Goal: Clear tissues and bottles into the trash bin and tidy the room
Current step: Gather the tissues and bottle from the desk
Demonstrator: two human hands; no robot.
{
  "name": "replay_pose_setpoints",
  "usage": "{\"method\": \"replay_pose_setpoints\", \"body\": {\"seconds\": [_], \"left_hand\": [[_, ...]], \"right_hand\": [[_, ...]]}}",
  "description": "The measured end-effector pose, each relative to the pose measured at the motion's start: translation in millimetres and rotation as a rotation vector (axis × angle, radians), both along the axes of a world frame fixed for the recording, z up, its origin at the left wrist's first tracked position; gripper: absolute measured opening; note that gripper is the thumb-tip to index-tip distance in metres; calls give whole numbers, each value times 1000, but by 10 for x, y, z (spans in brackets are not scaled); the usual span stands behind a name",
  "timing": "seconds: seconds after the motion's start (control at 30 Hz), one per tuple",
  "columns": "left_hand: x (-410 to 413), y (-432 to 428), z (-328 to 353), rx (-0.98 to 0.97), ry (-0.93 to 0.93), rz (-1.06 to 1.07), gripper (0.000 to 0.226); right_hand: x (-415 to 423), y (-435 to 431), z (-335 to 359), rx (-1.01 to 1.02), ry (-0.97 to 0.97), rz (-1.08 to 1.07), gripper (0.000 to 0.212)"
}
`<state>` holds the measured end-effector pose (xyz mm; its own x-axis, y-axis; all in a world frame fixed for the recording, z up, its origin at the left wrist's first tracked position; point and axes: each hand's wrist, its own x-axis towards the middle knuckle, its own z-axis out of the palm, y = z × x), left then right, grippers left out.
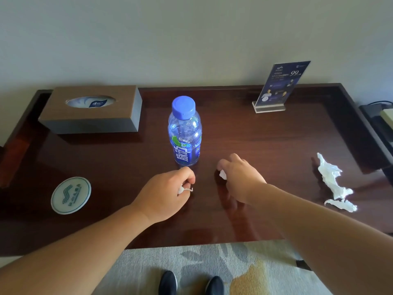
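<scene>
Nearest on the tabletop [276, 133]: left hand [168, 196] pinched on a small tissue scrap [184, 190], right hand [238, 177] closed round a tissue wad [222, 174], likely gathering litter. Just beyond them, a bottle [185, 133] upright; well right, a crumpled tissue [331, 179].

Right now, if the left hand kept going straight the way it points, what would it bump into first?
Most likely the blue-capped bottle: the left hand, pinching a tissue scrap, points up-table at its base. Depth is hard to judge.
</scene>
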<state>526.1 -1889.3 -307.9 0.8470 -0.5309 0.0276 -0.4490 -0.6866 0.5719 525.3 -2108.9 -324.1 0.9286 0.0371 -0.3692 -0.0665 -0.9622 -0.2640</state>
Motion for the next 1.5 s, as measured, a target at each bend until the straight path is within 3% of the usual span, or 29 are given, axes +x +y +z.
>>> {"method": "replay_pose_setpoints", "body": {"seconds": [0.1,0.27,0.4,0.63,0.77,0.83,1.13,1.2,1.37,1.5], "left_hand": [[13,-42,8,3,2,-13,15],[24,-126,137,-31,20,-84,15],[38,-237,333,-24,-13,-175,22],[57,-430,622,-6,-54,-262,17],[68,-539,743,-57,-141,-329,42],[75,-606,790,-77,-159,-353,45],[15,-964,860,-76,-175,-431,33],[17,-1008,770,-8,-113,-405,25],[-73,-947,330,397,46,-351,18],[-206,-893,23,505,120,-319,22]], "right_hand": [[-20,-12,16,66,-2,-57,33],[-107,-32,173,182,-26,-150,34],[-176,-66,351,109,-69,-87,35],[-360,-135,767,161,-131,-237,9],[-536,-213,1011,41,-142,-184,28],[-634,-257,1073,-4,-175,-201,26],[-1119,-601,1199,10,-207,-492,21],[-1193,-658,1199,0,-206,-513,19],[-1229,-789,1061,32,-200,-519,18],[-1133,-882,891,85,-191,-429,15]]}}
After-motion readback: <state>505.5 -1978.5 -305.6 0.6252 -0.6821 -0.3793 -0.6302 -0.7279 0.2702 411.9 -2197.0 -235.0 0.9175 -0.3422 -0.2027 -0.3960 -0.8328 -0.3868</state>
